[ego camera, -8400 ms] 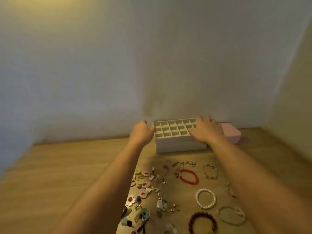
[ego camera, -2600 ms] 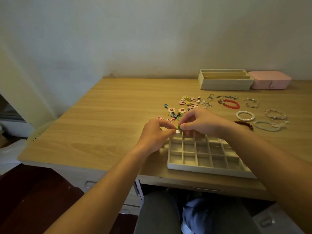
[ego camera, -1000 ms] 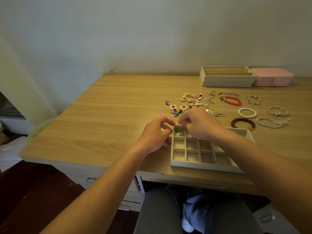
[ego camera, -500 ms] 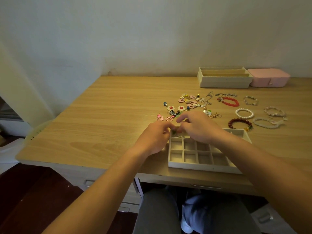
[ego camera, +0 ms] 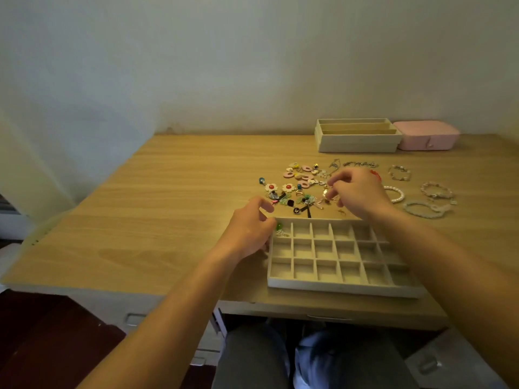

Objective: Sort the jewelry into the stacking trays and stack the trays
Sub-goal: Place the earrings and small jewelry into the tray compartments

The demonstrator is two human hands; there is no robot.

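Note:
A beige grid tray (ego camera: 341,286) with several small compartments sits at the table's near edge. A green earring (ego camera: 279,227) and a small silver piece (ego camera: 282,234) lie in its far left compartment. My left hand (ego camera: 248,230) rests against the tray's far left corner, fingers loosely curled and holding nothing. My right hand (ego camera: 356,193) hovers over the pile of small earrings and charms (ego camera: 292,192) beyond the tray, its thumb and fingertips pinching a small shiny piece (ego camera: 326,192). A second beige tray (ego camera: 358,143) with long slots stands at the back.
A pink box (ego camera: 427,136) sits right of the back tray against the wall. Bracelets lie at the right: white bead ones (ego camera: 397,195), (ego camera: 421,209), a chain (ego camera: 361,164). The wooden table (ego camera: 168,206) ends just before the grid tray; my knees show below.
My right hand has left the tray's far left compartment, where the green earring now lies, and has moved back and right to the jewelry pile. My left hand stays at the tray's corner.

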